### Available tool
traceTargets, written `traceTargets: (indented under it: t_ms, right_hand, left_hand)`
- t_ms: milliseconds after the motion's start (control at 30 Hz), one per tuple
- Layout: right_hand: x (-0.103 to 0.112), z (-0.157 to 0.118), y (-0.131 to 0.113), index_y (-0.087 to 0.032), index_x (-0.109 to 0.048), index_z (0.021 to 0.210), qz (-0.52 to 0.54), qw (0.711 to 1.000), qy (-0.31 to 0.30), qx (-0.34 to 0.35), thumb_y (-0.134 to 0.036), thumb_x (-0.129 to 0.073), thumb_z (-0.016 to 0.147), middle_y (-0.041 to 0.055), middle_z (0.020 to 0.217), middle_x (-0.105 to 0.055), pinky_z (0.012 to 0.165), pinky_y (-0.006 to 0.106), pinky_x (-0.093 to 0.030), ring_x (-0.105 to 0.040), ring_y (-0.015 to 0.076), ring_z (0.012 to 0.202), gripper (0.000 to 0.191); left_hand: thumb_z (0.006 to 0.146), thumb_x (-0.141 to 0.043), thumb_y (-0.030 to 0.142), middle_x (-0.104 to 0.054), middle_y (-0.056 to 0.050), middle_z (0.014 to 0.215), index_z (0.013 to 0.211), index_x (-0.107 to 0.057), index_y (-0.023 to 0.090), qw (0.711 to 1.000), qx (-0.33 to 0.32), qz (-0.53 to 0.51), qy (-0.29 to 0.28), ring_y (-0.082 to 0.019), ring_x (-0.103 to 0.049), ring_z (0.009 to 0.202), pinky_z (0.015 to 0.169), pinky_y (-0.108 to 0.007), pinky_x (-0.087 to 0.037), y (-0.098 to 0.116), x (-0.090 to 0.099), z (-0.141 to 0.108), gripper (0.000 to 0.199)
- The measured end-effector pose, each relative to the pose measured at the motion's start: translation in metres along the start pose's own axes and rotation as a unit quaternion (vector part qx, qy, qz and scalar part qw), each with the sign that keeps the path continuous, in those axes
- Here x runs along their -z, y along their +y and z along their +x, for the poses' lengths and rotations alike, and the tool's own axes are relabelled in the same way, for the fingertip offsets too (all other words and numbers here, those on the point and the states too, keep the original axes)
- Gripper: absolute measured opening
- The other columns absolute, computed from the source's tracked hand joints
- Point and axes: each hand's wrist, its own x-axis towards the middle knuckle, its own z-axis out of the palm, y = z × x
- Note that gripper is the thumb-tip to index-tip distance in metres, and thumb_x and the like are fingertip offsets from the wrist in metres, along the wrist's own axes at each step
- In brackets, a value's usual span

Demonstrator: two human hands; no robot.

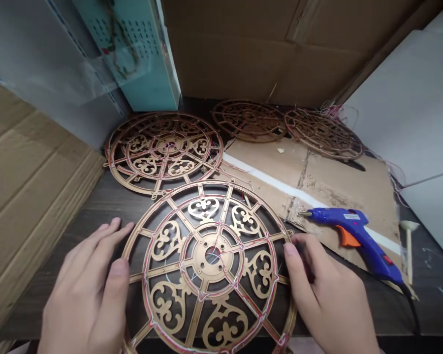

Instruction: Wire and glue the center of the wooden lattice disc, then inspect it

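Note:
A round gold openwork frame with scroll-shaped cut-outs and spokes lies in front of me, its near edge running past the bottom of the view. Thin red and white wires follow its rings and spokes. My left hand holds the left rim, fingers stretched along the outside and thumb at the edge. On the opposite side, my right hand grips the rim between its thumb and bent fingers. A blue glue gun with an orange trigger lies right of the frame, its nozzle pointing left.
Similar wired frames lie behind on the left, and two darker ones at the back. A stained cardboard sheet is under the glue gun. Cardboard and white panels wall the dark table. A pale stick stands right.

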Motion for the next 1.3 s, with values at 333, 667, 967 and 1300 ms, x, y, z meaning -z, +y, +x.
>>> traceTargets:
  t_ms: [333, 667, 967, 1300]
  right_hand:
    - [0.001, 0.0, 0.0, -0.026, -0.054, 0.086, -0.013, 1.0, -0.005, 0.001, -0.048, -0.035, 0.106, 0.0019, 0.063, -0.068, 0.047, 0.032, -0.037, -0.063, 0.025, 0.05, 0.035]
    - [-0.004, -0.005, 0.005, -0.027, -0.059, 0.094, -0.003, 1.0, -0.017, -0.016, -0.056, -0.036, 0.103, 0.0013, 0.063, -0.069, 0.047, 0.033, -0.041, -0.064, 0.0275, 0.051, 0.038]
    - [-0.008, -0.004, 0.008, -0.018, -0.071, 0.113, 0.078, 0.991, 0.099, 0.047, -0.042, -0.044, 0.104, 0.0081, 0.098, -0.08, 0.065, 0.03, -0.057, -0.077, 0.024, 0.078, 0.037]
    - [-0.018, -0.001, -0.003, -0.015, -0.069, 0.126, 0.361, 0.925, 0.097, 0.073, -0.044, -0.061, 0.097, 0.013, 0.108, -0.079, 0.06, 0.031, -0.062, -0.076, 0.0229, 0.072, 0.042]
  left_hand:
    - [0.101, -0.036, 0.046, -0.066, -0.01, 0.138, 0.125, -0.067, 0.023, 1.0, 0.014, 0.005, 0.009, -0.031, -0.057, 0.133, 0.113, -0.061, -0.042, 0.018, 0.004, 0.005, 0.046]
    - [0.101, -0.041, 0.049, -0.065, -0.008, 0.139, 0.121, -0.07, 0.025, 0.999, 0.033, 0.001, 0.017, -0.029, -0.054, 0.136, 0.115, -0.053, -0.043, 0.016, 0.003, -0.001, 0.042]
    - [0.096, -0.055, 0.051, -0.075, -0.005, 0.125, 0.13, -0.071, 0.027, 0.969, 0.115, -0.219, -0.024, -0.027, -0.063, 0.126, 0.118, -0.049, -0.04, 0.015, 0.013, 0.004, 0.045]
    - [0.077, -0.079, 0.049, -0.065, 0.003, 0.069, 0.133, -0.066, 0.017, 0.783, 0.235, -0.562, 0.123, -0.009, -0.057, 0.048, 0.044, -0.02, -0.048, 0.022, 0.021, 0.025, 0.066]
